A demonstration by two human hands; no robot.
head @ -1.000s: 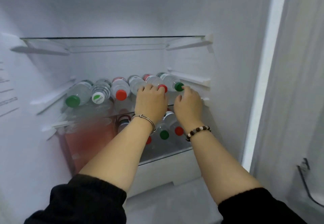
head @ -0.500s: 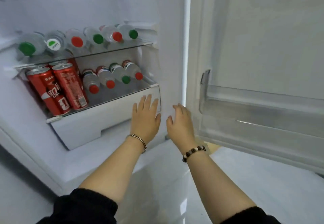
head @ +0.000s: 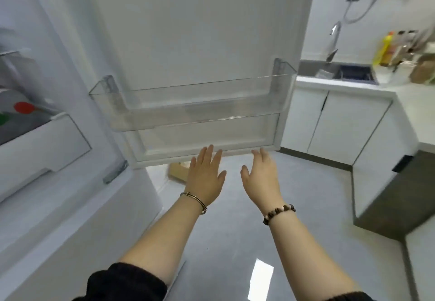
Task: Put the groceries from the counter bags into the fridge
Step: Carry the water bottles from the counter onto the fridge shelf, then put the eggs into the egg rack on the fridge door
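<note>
My left hand (head: 206,176) and my right hand (head: 261,176) hang in front of me over the floor, fingers straight and spread, holding nothing. Both are just below the bottom edge of the open fridge door (head: 200,41), which carries a clear door bin (head: 188,103) with nothing in it. The fridge body (head: 58,183) stands at the left; a red bottle cap (head: 23,107) and a green bottle cap (head: 3,119) show on its shelf at the far left edge. A brown paper bag (head: 422,70) stands on the counter (head: 353,85) at the far right.
White cabinets (head: 334,121) run under the counter, which turns a corner at the right with a dark panel (head: 388,197) below. A sink (head: 355,74) with a tap and several bottles sit at the back. A tan box (head: 177,171) lies on the floor behind the door.
My hands have left the bottles on the fridge shelf and drawn back, open. The view has swung right, from the fridge interior to the door and the counter.
</note>
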